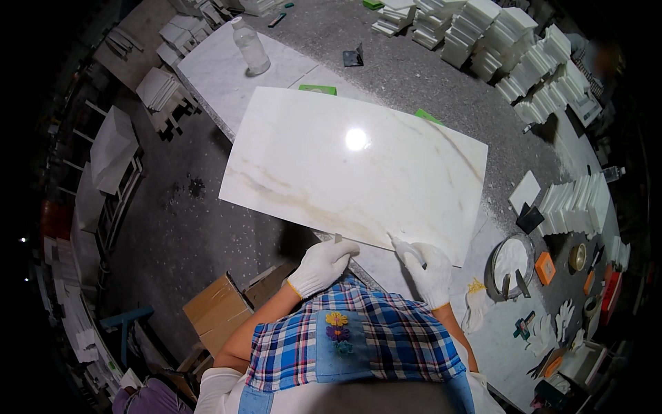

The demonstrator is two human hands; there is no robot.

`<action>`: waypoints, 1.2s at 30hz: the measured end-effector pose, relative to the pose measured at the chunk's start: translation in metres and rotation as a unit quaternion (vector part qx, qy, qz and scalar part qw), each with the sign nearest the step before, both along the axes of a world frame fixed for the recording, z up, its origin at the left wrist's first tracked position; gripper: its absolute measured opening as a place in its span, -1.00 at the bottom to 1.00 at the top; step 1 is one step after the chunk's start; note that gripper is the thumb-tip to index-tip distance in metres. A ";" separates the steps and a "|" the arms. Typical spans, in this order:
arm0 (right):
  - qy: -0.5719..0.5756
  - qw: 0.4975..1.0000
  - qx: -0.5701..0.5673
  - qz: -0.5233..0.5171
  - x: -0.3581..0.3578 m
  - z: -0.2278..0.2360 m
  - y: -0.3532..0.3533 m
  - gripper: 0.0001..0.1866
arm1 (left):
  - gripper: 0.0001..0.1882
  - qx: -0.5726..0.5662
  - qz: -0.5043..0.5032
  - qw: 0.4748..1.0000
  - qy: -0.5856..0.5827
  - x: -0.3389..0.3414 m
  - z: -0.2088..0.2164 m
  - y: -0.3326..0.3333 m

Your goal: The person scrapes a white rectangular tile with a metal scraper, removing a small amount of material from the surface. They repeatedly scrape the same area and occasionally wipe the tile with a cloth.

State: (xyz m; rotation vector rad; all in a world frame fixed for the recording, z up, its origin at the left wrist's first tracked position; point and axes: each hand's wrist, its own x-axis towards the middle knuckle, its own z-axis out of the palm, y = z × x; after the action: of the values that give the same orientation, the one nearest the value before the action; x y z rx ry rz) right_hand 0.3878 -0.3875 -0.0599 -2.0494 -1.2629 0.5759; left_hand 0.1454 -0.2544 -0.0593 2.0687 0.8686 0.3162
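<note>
We have the white marbled slab (324,165) directly ahead of both hands, its long axis running left to right with the right end angled closer to us, and its near left corner jutting past the left edge of the worktop (214,69). Our right hand (427,269) reaches farther onto it, fingers half bent over the near long edge toward the right corner, though we cannot tell whether they pinch anything; our left hand (316,268) curls around a small grey piece (338,239) just beside that edge's middle.
</note>
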 end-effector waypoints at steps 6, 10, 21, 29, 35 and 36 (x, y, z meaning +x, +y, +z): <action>0.020 0.998 0.037 -0.036 0.000 0.004 0.009 -0.62 | -0.78 -0.006 0.006 1.000 -0.014 -0.003 -0.002 0.000; -0.005 0.998 0.062 -0.004 -0.001 0.009 0.037 -0.65 | -0.78 -0.012 0.013 0.999 -0.031 -0.005 -0.004 0.000; -0.108 0.981 0.081 0.137 -0.007 0.005 0.109 -0.66 | -0.75 -0.051 0.022 0.998 -0.019 -0.008 -0.009 0.004; -0.115 0.980 0.045 0.154 -0.004 0.005 0.113 -0.66 | -0.76 -0.025 0.005 1.000 -0.015 -0.006 -0.010 0.009; -0.123 0.978 0.041 0.161 -0.004 0.005 0.115 -0.66 | -0.78 -0.033 0.008 0.999 -0.013 -0.005 -0.010 0.011; -0.126 0.978 0.044 0.162 -0.003 0.002 0.116 -0.66 | -0.78 -0.036 0.011 0.999 -0.008 -0.004 -0.010 0.012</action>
State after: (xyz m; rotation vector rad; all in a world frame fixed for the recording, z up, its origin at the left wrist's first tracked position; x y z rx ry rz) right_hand 0.3844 -0.2716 -0.0575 -1.8985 -1.7606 0.4005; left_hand 0.1414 -0.2427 -0.0694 1.9887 0.8805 0.3074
